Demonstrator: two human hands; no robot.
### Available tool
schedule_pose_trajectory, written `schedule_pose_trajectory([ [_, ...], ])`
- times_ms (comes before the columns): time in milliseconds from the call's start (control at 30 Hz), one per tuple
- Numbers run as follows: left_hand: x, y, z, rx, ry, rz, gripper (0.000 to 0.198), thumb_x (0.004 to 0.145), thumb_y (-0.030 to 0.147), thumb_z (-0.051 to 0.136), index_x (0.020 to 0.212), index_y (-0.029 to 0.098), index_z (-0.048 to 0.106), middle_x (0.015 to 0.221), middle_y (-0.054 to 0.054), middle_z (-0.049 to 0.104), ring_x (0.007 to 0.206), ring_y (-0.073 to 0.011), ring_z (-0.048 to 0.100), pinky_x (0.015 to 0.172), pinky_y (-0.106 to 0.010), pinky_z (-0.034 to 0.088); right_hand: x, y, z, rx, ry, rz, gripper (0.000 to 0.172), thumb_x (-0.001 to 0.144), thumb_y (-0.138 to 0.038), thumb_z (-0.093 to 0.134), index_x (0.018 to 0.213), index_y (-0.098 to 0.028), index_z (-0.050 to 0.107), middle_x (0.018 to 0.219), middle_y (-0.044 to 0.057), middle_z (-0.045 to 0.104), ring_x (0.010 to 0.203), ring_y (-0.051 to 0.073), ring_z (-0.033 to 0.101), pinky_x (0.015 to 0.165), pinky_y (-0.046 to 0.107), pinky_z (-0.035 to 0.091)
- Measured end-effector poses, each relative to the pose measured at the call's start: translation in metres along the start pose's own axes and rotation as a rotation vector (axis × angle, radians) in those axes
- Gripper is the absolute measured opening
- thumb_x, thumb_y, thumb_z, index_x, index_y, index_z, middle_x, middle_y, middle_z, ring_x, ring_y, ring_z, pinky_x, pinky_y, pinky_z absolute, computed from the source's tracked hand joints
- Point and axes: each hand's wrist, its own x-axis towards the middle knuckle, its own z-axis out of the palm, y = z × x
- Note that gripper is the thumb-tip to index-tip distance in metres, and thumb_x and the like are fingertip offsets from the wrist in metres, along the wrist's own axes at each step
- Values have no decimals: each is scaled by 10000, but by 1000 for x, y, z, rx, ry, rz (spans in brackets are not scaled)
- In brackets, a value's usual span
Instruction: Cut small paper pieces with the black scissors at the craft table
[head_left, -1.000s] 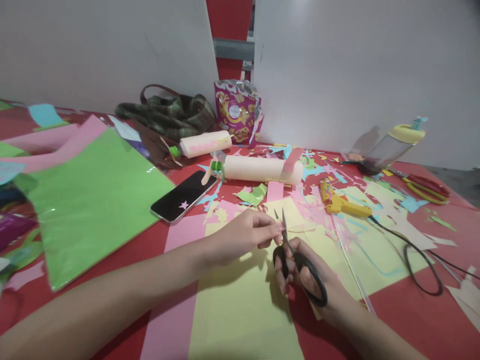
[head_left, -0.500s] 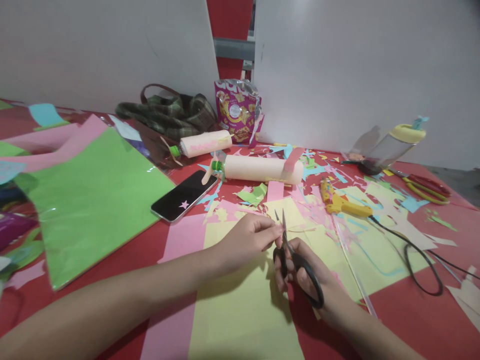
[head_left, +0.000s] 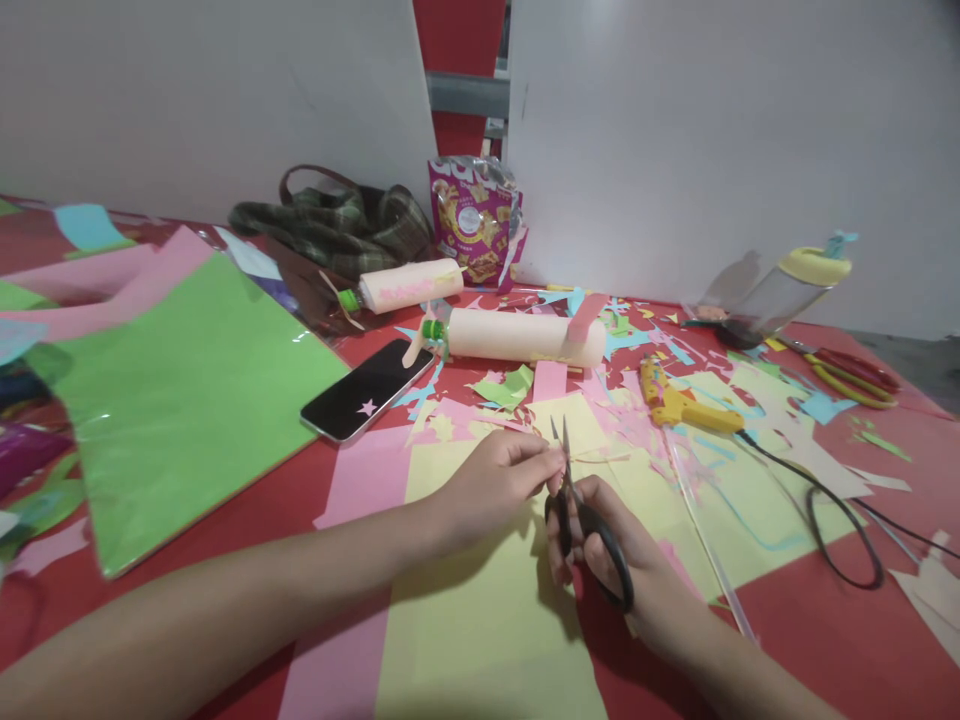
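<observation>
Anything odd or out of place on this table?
Cut paper scraps litter the red table; a pink star sits on the phone screen; the yellow-lidded bottle lies tipped at far right.

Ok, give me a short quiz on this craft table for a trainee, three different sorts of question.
1. True or false: the right hand holds the black scissors.
2. Which lies closest to the phone? A green sheet; B yellow glue gun; C clear bottle.
3. Fill in: the paper beneath the left hand is ____.
Key: 1 true; 2 A; 3 yellow.
</observation>
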Motion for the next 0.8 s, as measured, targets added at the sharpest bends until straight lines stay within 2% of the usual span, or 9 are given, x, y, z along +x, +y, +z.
schedule_pose_trajectory([
  [167,-1,3,2,-31,4,-45,296,756,300,410,502,150,400,439,55,389,435,-66,374,459,-198,285,-1,-2,1,-22,5,-1,301,737,-476,460,805,-214,328,675,-15,421,573,110,423,564,257,360],
  [300,-2,1,3,-57,-10,-13,300,764,289,412,500,147,404,439,54,403,435,-62,399,458,-191,302,-1,-3,1,-51,-5,-1,272,764,-460,428,812,-213,324,652,-14,439,583,118,429,609,278,353],
  [467,-3,-2,4,-113,-71,-3,298,775,311,403,525,149,403,447,43,455,424,-69,448,443,-196,321,-2,-1,0,-67,-20,14,254,788,-454,385,827,-211,321,604,-21,458,541,110,382,629,297,341],
  [667,-4,-6,5,-213,-163,-32,284,794,331,363,577,152,402,459,33,496,404,-100,507,445,-222,366,-4,-2,1,-122,1,28,274,777,-476,381,816,-212,317,621,-9,469,611,134,417,647,304,345],
  [800,-3,-7,6,-213,-140,-6,284,789,324,379,568,147,405,452,31,492,403,-97,505,440,-215,369,-4,-3,2,-130,-1,28,272,780,-475,373,824,-214,313,613,-17,471,593,125,408,643,297,343],
])
